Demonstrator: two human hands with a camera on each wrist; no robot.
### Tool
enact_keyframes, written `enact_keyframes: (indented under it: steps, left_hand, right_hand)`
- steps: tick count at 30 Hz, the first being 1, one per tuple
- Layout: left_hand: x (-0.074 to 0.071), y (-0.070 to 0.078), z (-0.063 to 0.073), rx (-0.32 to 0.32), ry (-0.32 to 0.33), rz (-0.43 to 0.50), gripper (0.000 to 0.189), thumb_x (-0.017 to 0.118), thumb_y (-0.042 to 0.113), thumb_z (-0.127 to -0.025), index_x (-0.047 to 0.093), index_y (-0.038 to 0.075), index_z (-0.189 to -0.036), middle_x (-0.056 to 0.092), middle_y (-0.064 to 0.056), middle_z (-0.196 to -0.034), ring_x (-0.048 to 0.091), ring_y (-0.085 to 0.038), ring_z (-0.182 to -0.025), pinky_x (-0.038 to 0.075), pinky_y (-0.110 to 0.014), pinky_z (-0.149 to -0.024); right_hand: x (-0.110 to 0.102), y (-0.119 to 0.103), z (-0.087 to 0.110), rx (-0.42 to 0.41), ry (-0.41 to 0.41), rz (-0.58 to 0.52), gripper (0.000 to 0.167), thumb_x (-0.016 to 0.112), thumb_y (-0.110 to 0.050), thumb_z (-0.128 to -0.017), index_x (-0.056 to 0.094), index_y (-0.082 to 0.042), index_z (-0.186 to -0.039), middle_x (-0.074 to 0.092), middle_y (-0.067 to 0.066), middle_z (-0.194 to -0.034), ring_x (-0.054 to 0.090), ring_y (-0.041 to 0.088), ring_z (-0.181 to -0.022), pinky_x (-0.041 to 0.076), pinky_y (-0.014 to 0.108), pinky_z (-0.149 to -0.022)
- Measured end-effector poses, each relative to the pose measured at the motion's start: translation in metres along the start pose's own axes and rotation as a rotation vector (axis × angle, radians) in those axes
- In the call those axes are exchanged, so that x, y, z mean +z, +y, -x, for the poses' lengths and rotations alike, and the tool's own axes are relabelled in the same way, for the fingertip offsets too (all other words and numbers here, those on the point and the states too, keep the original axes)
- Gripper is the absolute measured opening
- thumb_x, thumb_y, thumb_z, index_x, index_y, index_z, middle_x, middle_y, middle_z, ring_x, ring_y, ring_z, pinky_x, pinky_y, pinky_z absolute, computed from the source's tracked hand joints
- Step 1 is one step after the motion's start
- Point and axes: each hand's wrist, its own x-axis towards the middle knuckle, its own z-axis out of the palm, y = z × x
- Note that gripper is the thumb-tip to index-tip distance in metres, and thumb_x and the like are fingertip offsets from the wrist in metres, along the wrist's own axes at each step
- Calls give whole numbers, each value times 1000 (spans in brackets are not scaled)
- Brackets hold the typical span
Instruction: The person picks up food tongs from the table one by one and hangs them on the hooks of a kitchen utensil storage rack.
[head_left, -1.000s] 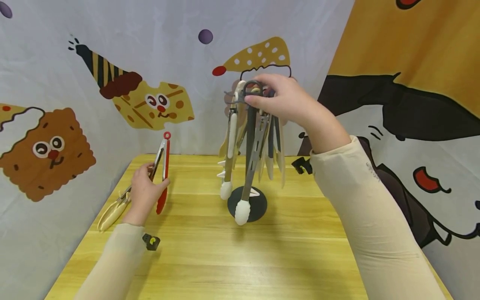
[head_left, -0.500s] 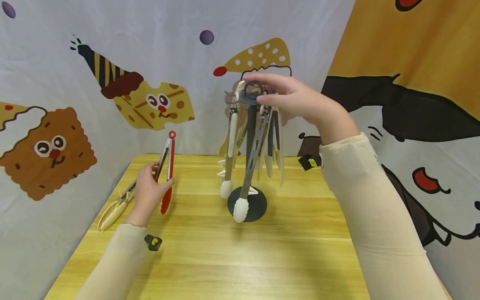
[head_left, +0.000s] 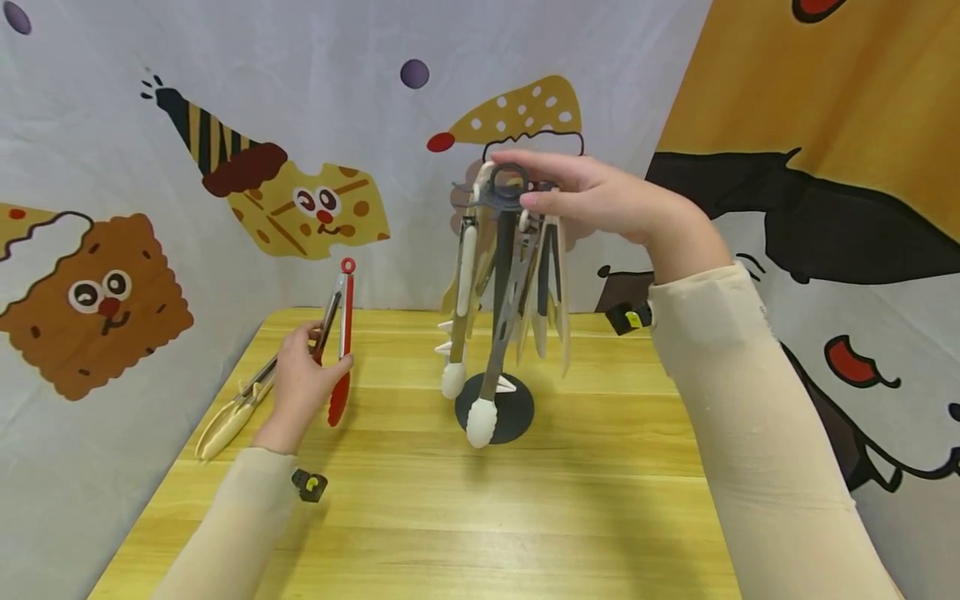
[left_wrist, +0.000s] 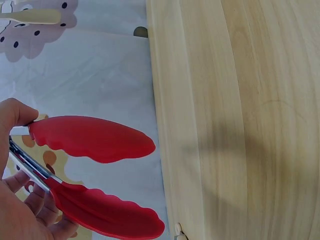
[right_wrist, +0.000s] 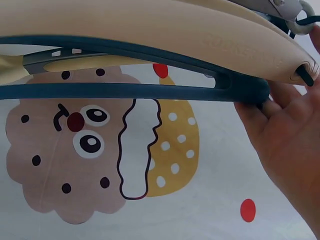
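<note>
My left hand (head_left: 300,375) grips red-tipped tongs (left_wrist: 92,137) by the metal arms, thumb on one arm and fingers around the other. Their jaws are spread, tips pointing down over the table, with a red ring at the top. My right hand (head_left: 607,204) holds the top of a dark utensil stand (head_left: 517,425), thumb beside its ring and index finger laid over it. In the right wrist view, fingers curl behind the end of a slotted blue handle (right_wrist: 120,91) next to a cream handle (right_wrist: 165,30). White-tipped tongs (head_left: 502,333) hang at the stand's front.
A pair of cream-tipped tongs (head_left: 231,427) lies at the table's left edge, partly behind my left hand. Several utensils hang around the stand. A cartoon-printed cloth (head_left: 337,75) stands behind the wooden table (head_left: 480,517).
My right hand has slid right on the stand's top, its thumb moving off the ring. My left hand and the red-tipped tongs have shifted slightly right.
</note>
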Motion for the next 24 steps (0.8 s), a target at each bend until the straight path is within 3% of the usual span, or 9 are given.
enact_keyframes:
  steps: [1, 6, 10, 24]
  left_hand:
    - [0, 1, 0, 2, 1, 4, 68, 72, 29, -80, 42, 8, -138, 51, -16, -119, 49, -30, -99, 42, -38, -75]
    - [1, 7, 1, 5, 3, 22, 67, 72, 30, -80, 43, 9, -137, 50, -14, -119, 49, -28, -100, 42, -36, -73]
    - [3, 9, 1, 10, 4, 31, 67, 72, 30, -80, 43, 10, -137, 51, -14, -117, 48, -29, -99, 41, -36, -72]
    - [8, 17, 2, 28, 19, 52, 67, 75, 31, -78, 45, 10, -135, 52, -12, -115, 48, -27, -99, 42, -36, -73]
  right_hand:
    - [1, -1, 0, 5, 10, 12, 51, 51, -34, -96, 33, -46, -143, 30, -15, -149, 36, 16, -127, 29, 50, -103]
    - [5, -5, 2, 57, 59, 28, 50, 50, -37, -96, 33, -52, -140, 39, -9, -140, 50, 23, -109, 47, 47, -83]
    - [8, -7, 1, 68, 89, 52, 50, 50, -36, -96, 33, -51, -140, 45, -4, -128, 54, 25, -95, 51, 42, -72]
    - [14, -9, 3, 55, 161, 193, 50, 49, -43, -95, 31, -52, -141, 46, 4, -107, 50, 27, -80, 48, 41, -66]
